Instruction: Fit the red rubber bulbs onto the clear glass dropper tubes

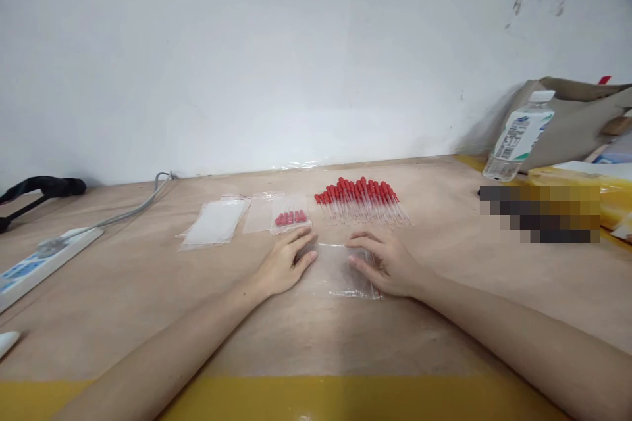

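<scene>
A clear zip bag (340,270) lies flat on the table between my hands, its red-edged seal on the right side. My left hand (286,264) rests at the bag's left end, fingers loosely bent and thumb apart from them. Over the bag's right end sits my right hand (388,263), thumb and fingers spread with a gap between them. Just beyond the hands is a row of droppers (363,197) with red bulbs and thin clear stems. Left of them, a small clear bag (290,217) has several red bulbs showing in it.
A stack of flat clear bags (214,220) lies at left, beside another flat bag (261,214). A power strip (49,260) with a grey cable is at far left, near a black strap (44,191). At right stand a plastic bottle (518,135) and a grey bag (567,125), near yellow packaging (612,194).
</scene>
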The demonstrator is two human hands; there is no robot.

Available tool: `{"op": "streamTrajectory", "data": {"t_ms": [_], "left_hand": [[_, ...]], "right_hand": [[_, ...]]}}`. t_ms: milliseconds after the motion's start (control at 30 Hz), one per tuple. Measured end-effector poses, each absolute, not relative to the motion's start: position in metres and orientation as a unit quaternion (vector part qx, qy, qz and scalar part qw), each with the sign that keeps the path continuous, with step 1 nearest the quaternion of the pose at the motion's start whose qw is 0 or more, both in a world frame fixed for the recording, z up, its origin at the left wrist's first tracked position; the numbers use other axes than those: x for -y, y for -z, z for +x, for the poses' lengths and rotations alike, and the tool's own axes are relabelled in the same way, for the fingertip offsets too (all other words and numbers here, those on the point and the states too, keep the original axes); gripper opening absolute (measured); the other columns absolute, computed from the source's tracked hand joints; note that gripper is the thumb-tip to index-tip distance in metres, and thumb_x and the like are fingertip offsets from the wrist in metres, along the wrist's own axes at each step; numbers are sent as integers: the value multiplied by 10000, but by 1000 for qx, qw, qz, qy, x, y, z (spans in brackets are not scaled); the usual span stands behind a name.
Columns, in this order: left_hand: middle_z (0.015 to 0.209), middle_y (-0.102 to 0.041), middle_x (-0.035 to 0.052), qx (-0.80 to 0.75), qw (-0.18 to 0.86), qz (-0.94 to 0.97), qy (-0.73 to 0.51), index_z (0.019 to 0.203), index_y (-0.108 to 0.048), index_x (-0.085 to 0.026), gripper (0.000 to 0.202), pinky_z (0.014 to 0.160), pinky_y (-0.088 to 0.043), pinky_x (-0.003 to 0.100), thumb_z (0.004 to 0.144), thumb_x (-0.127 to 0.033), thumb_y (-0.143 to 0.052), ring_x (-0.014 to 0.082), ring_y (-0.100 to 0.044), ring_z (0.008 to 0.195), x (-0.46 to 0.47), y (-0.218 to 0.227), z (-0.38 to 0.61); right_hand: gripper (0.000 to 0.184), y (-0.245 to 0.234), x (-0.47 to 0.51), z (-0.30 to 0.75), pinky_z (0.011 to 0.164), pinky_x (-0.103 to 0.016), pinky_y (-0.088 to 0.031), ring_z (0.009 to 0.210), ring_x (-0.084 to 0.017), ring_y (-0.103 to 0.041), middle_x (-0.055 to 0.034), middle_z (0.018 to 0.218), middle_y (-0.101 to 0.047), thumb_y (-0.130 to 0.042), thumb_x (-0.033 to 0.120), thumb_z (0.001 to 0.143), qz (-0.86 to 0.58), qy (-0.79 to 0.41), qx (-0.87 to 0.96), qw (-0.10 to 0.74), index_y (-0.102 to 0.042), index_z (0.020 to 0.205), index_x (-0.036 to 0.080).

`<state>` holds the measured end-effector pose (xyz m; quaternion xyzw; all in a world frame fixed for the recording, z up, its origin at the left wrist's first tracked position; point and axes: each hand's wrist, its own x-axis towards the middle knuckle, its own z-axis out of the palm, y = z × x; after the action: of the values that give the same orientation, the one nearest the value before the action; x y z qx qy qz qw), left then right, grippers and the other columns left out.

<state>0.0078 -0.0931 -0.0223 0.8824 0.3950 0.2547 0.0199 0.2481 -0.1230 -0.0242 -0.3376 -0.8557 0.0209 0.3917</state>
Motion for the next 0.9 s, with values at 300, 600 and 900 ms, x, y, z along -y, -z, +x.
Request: {"op": "streamTrajectory", "data": {"t_ms": [300,600,900], "left_hand": [[991,-581,79,-395,-46,850,-344,960,-628,-193,213,867,-429,397,830,-302,-499,211,-533,978,80,19,-8],[1357,-393,57,-172,78,977,-104,1290,-398,-237,432,1015,-321,393,871,-337,-429,209,-360,1243,114,-3,13],[1108,-611,78,-294,38,923,-247,1126,-568,-210,312,927,-393,425,843,-315,-487,220,-511,1081,114,10,8]], "right_hand": [[269,19,132,247,789,-330,-378,826,-160,-578,-65,912,-654,-387,294,882,-362,-2,866,345,-614,971,179],[164,16,81,254,725,-304,-331,724,-160,-551,-26,725,-646,-501,239,785,-500,59,780,371,-658,792,193],[323,-10,-30,227,863,-436,-258,1045,-265,-435,-102,1082,-580,-426,381,803,-674,91,665,310,-654,946,203]]}}
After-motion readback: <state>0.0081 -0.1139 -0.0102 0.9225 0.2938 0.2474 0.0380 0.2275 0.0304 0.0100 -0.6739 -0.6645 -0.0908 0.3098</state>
